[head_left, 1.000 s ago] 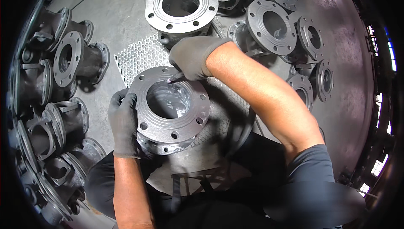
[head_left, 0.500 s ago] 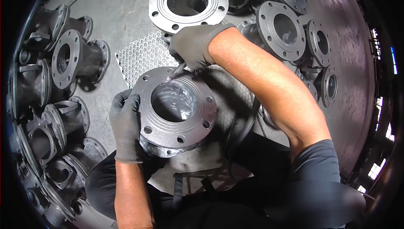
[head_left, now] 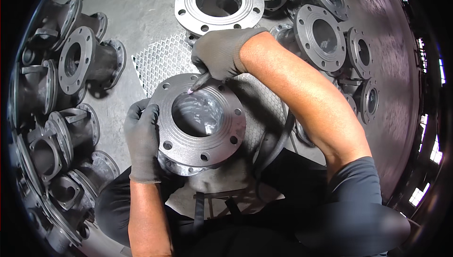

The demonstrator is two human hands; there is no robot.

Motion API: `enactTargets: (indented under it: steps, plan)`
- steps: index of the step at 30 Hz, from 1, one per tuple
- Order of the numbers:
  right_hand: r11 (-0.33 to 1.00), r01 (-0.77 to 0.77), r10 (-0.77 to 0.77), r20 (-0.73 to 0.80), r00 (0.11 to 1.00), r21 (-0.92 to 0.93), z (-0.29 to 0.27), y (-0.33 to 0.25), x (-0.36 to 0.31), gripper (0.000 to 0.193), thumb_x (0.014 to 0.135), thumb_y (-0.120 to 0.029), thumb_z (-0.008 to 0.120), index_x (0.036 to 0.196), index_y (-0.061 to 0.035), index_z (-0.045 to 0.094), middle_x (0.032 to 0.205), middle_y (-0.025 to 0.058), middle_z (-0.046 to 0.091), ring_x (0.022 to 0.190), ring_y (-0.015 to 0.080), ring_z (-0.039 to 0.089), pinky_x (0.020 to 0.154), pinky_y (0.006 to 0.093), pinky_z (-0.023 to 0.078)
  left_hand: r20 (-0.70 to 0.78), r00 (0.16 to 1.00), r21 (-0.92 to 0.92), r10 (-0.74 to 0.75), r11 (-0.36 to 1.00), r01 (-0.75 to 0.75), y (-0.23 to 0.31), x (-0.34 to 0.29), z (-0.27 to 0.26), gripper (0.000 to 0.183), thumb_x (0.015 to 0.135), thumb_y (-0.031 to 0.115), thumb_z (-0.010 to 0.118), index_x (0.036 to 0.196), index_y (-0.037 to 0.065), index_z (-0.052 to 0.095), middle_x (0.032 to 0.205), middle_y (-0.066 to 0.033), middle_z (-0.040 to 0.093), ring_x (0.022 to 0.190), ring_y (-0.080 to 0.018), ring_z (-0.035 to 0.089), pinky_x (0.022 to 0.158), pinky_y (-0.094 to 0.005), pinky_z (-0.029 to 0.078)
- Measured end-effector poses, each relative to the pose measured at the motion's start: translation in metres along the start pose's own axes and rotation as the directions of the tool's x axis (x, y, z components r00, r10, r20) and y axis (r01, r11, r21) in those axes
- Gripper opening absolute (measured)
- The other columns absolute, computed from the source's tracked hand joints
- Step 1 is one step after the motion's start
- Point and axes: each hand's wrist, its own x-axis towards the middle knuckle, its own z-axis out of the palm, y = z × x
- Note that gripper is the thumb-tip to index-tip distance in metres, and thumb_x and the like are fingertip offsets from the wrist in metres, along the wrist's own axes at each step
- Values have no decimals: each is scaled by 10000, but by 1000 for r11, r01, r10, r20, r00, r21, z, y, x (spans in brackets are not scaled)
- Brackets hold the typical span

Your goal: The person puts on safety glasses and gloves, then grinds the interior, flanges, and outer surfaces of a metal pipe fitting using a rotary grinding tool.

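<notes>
The flanged casting (head_left: 207, 115) stands centrally, its bore's far edge still under the slim tool (head_left: 202, 81) clasped in the grip of the right hand (head_left: 219, 54), suggesting unbroken work there, the left hand (head_left: 142, 132) touching its rim, grip firmness unclear.

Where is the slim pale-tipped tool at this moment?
In the head view, the slim tool is in the right hand, left of centre, its tip at the far inner rim of the flanged pipe fitting.

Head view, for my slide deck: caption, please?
Gloved left hand on a flanged metal part, gloved right hand holding a slim tool at its opening.
</notes>
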Motion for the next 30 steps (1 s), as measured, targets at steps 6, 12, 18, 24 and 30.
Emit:
enactTargets:
  steps: [6, 12, 18, 24, 30]
  plan:
    - [998, -19, 20, 28, 999, -58, -4, -4, -1, 266, 818, -109, 771, 1073, -36, 792, 1062, 190, 783, 1019, 359, 762, 857, 449, 595, -7, 1000, 29, -16, 999, 17, 2, -4, -2, 305, 971, 168, 701, 1170, -64, 712, 909, -46, 702, 738, -88, 583, 666, -248, 465]
    - [999, -12, 12, -4, 1000, -31, -7, -5, -7, 272, 835, -140, 781, 1084, -34, 801, 1020, 193, 788, 979, 367, 769, 834, 450, 598, 10, 1000, 48, -13, 999, 13, 6, -8, -2, 287, 986, 143, 690, 1185, -64, 700, 951, -58, 713, 805, -98, 616, 725, -248, 492]
    - [999, 3, -3, 13, 1000, -46, -6, -24, -3, 263, 859, -151, 739, 1083, -30, 804, 1038, 198, 789, 971, 357, 769, 837, 441, 597, -18, 999, 56, 41, 998, -40, -1, -9, -6, 325, 958, 176, 702, 1171, -70, 720, 924, -64, 713, 774, -101, 601, 701, -261, 483]
    - [995, -17, 21, 35, 999, -99, -2, -21, -9, 268, 860, -137, 744, 1093, -23, 814, 1067, 210, 792, 990, 362, 776, 857, 437, 606, 13, 1000, 63, 16, 998, -17, 7, -16, 0, 334, 959, 174, 694, 1175, -79, 707, 946, -82, 716, 826, -120, 617, 756, -268, 497]
    - [991, -68, 75, 55, 996, -115, -11, -35, -14, 301, 840, -114, 763, 1114, -1, 813, 1110, 221, 791, 1007, 365, 781, 867, 444, 613, -9, 999, 71, 31, 997, -30, 3, -16, -5, 330, 957, 175, 691, 1170, -76, 708, 929, -71, 708, 798, -110, 601, 729, -264, 486]
